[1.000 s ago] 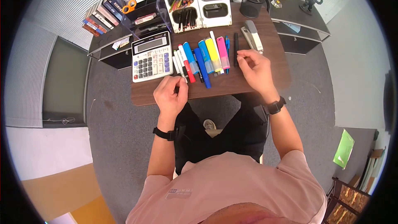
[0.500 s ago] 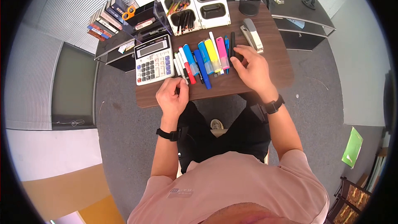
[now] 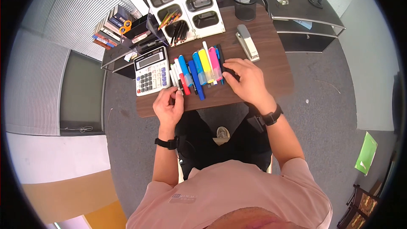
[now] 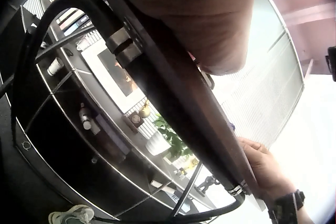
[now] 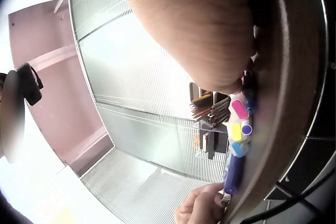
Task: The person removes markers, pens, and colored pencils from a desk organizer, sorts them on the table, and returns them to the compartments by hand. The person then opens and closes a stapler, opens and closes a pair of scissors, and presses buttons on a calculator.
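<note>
A row of pens and markers lies side by side in the head view: white markers (image 3: 173,76), a red-and-white marker (image 3: 184,84), blue markers (image 3: 196,80), a yellow highlighter (image 3: 206,65) and a pink highlighter (image 3: 215,62). At its right end a black pen (image 3: 221,55) lies close against a blue pen (image 3: 217,54). My right hand (image 3: 247,80) has its extended fingertips at the black pen's side. My left hand (image 3: 168,106) is loosely curled at the row's left end, thumb and fingertips by the lower ends of the white markers.
Left of the row lies a calculator (image 3: 151,73). Behind it stands a white organizer (image 3: 196,29) with pencils in two compartments. A stapler (image 3: 247,44) lies beyond my right hand, and a black mesh pen cup (image 3: 246,12) stands at the back right of the table (image 3: 271,72).
My right hand has moved left with its fingertips at the black pen, and the gap between that pen and the blue pen has narrowed. The left hand has stayed by the row's left end.
</note>
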{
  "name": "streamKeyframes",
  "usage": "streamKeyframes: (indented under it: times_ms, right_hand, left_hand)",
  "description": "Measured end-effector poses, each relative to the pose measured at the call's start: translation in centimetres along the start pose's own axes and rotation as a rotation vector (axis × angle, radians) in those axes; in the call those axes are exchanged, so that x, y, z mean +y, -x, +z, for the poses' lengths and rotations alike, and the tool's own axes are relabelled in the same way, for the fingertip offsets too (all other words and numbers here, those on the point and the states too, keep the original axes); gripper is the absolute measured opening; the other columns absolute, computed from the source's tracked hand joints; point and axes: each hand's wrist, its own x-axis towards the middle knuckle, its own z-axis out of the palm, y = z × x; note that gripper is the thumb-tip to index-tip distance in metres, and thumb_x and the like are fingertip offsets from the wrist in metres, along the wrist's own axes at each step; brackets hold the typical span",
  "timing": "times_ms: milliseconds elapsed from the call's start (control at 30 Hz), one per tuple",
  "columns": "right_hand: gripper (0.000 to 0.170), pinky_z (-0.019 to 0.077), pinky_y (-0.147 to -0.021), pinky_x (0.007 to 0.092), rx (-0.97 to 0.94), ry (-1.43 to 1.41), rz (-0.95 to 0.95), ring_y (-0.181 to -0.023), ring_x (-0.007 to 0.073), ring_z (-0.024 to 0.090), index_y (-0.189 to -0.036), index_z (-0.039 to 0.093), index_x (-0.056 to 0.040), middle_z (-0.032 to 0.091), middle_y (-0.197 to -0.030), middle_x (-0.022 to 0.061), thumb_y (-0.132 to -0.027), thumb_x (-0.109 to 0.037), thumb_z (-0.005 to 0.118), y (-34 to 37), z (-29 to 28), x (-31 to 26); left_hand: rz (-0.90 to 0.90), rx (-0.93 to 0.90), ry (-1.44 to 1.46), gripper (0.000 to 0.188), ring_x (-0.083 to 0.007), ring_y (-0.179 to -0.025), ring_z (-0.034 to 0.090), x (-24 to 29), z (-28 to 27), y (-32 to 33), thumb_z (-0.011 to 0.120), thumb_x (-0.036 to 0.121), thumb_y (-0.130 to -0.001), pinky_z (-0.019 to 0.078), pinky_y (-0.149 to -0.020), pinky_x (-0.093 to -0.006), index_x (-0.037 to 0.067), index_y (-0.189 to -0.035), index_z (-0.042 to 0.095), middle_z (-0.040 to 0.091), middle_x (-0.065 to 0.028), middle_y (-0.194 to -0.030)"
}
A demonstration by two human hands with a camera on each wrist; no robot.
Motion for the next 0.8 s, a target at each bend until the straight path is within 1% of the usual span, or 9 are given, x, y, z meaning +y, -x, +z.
streamKeyframes:
  times_ms: [67, 267, 333, 467, 500, 567, 700, 767, 800]
  right_hand:
    - [0.026, 0.0632, -0.096, 0.0469, -0.01, -0.025, 0.032, -0.11, 0.035, 0.078, -0.12, 0.084, -0.0055, 0.084, -0.127, 0.0089, -0.097, -0.017, 0.085, 0.02, -0.07, -0.05]
    - [0.028, 0.0631, -0.094, 0.0464, -0.006, -0.076, 0.012, -0.108, 0.0372, 0.077, -0.12, 0.083, -0.0016, 0.083, -0.125, 0.0125, -0.096, -0.016, 0.085, -0.17, -0.04, 0.03]
    - [0.029, 0.063, -0.094, 0.0463, -0.008, -0.089, 0.043, -0.108, 0.0369, 0.077, -0.12, 0.083, -0.0011, 0.083, -0.123, 0.0123, -0.095, -0.015, 0.085, -0.16, -0.26, -0.23]
    - [0.031, 0.0625, -0.093, 0.0466, -0.025, -0.091, 0.056, -0.107, 0.0374, 0.077, -0.123, 0.081, -0.0013, 0.082, -0.125, 0.013, -0.096, -0.015, 0.085, -0.24, -0.35, -0.18]
    - [0.032, 0.0627, -0.09, 0.0454, -0.023, -0.084, 0.033, -0.102, 0.0356, 0.077, -0.125, 0.081, -0.0015, 0.082, -0.126, 0.013, -0.096, -0.014, 0.085, -0.22, -0.39, -0.1]
    - [0.032, 0.0626, -0.088, 0.0446, -0.035, -0.105, 0.044, -0.099, 0.0342, 0.076, -0.124, 0.081, -0.0015, 0.082, -0.126, 0.0129, -0.096, -0.014, 0.086, -0.36, -0.55, -0.35]
    - [0.032, 0.0622, -0.082, 0.0425, -0.027, -0.1, 0.054, -0.091, 0.0309, 0.074, -0.125, 0.081, -0.0014, 0.082, -0.126, 0.0127, -0.096, -0.014, 0.087, -0.37, -0.4, -0.14]
    - [0.033, 0.0621, -0.082, 0.0426, -0.031, -0.096, 0.059, -0.09, 0.0308, 0.074, -0.125, 0.081, -0.0014, 0.082, -0.126, 0.0125, -0.095, -0.014, 0.087, -0.38, -0.34, -0.04]
    - [0.033, 0.0621, -0.083, 0.0428, -0.028, -0.099, 0.066, -0.09, 0.0307, 0.074, -0.125, 0.08, -0.0014, 0.082, -0.126, 0.0123, -0.095, -0.014, 0.087, -0.35, -0.32, -0.08]
  left_hand:
    - [0.005, -0.005, -0.014, 0.009, -0.0073, -0.064, 0.05, 0.02, 0.02, -0.01, 0.081, 0.004, -0.101, 0.0414, -0.059, -0.0273, 0.0, -0.11, 0.082, 0.063, -0.001, -0.08]
    - [0.005, 0.013, -0.027, 0.011, -0.0066, -0.063, 0.049, 0.01, -0.11, 0.03, 0.081, 0.003, -0.101, 0.0404, -0.059, -0.0267, -0.001, -0.112, 0.082, 0.063, -0.0008, -0.08]
    - [-0.038, 0.007, -0.014, 0.015, -0.0139, -0.06, 0.054, 0.23, -0.11, 0.03, 0.086, 0.007, -0.096, 0.0451, -0.057, -0.0316, 0.0, -0.109, 0.083, 0.066, -0.0044, -0.078]
    - [-0.046, 0.004, -0.024, 0.016, -0.0129, -0.06, 0.055, 0.46, -0.26, 0.11, 0.085, 0.006, -0.097, 0.0452, -0.057, -0.0308, 0.0, -0.111, 0.083, 0.066, -0.0042, -0.078]
    - [-0.052, 0.018, -0.036, 0.016, -0.0129, -0.06, 0.055, 0.34, -0.39, 0.19, 0.085, 0.006, -0.097, 0.0452, -0.057, -0.0308, 0.0, -0.111, 0.083, 0.066, -0.0042, -0.078]
    - [-0.039, -0.033, -0.015, 0.015, -0.0064, -0.063, 0.051, 0.12, -0.66, 0.23, 0.081, 0.005, -0.102, 0.0413, -0.059, -0.0256, -0.001, -0.116, 0.081, 0.064, -0.0015, -0.082]
    - [-0.062, -0.024, -0.002, 0.016, -0.0064, -0.063, 0.051, 0.18, -0.46, 0.05, 0.082, 0.005, -0.101, 0.0416, -0.059, -0.0257, -0.001, -0.116, 0.081, 0.064, -0.0017, -0.083]
    - [-0.078, 0.008, 0.022, 0.016, -0.0127, -0.061, 0.055, 0.11, -0.26, 0.01, 0.085, 0.005, -0.096, 0.0447, -0.057, -0.0301, 0.0, -0.111, 0.083, 0.065, -0.0036, -0.078]
    - [-0.089, 0.011, 0.028, 0.016, -0.0127, -0.061, 0.055, 0.12, -0.19, 0.04, 0.085, 0.005, -0.096, 0.0447, -0.057, -0.0301, 0.0, -0.111, 0.083, 0.065, -0.0036, -0.078]
